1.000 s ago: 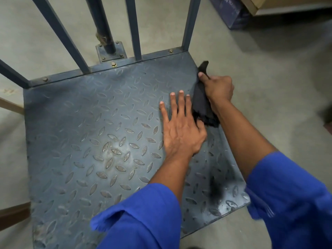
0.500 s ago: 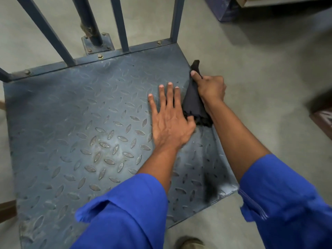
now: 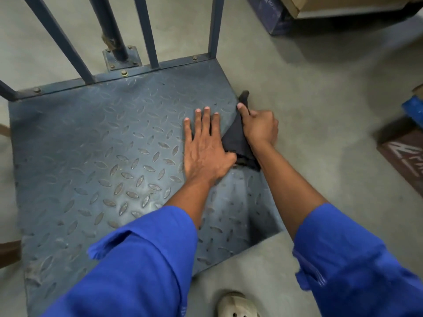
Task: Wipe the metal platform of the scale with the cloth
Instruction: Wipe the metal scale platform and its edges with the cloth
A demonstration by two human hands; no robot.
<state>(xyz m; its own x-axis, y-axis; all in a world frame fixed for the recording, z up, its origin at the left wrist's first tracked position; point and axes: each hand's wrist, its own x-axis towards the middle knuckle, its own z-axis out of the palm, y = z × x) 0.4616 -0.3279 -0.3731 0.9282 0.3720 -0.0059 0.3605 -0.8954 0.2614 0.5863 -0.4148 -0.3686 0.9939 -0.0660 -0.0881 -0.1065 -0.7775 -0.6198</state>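
Platform [image 3: 91, 156]: blue-grey tread plate, lying flat on a grey floor [image 3: 320, 110]. Left and middle of the plate lie bare and open. Far edge carries a bolted strip with upright rails [image 3: 146, 30] and a round post [image 3: 112, 26] on its own base plate; no way through there. Right edge runs from the far corner near the last rail down toward the near corner, with open floor beyond it. Near edge partly hidden by blue sleeves [image 3: 142, 266].

Left hand [image 3: 206, 149]: flat on the plate near the right edge, palm down, fingers spread and pointing away from the person; grip released, holding nothing. Its thumb side touches the cloth.

Cloth [image 3: 238, 140]: dark, bunched into a narrow wedge, lying over the plate's right edge between the two hands. Long axis runs roughly along that edge, near to far; thin tip points away, past the thumb, broad end lies toward the person.

Right hand [image 3: 258, 126]: just off the right edge over the floor, grip clenched on the cloth, thumb laid along it.

Shoe [image 3: 238, 305]: pale, on the floor at the near side.

Boxes [image 3: 343, 10]: far right, well apart from the plate.
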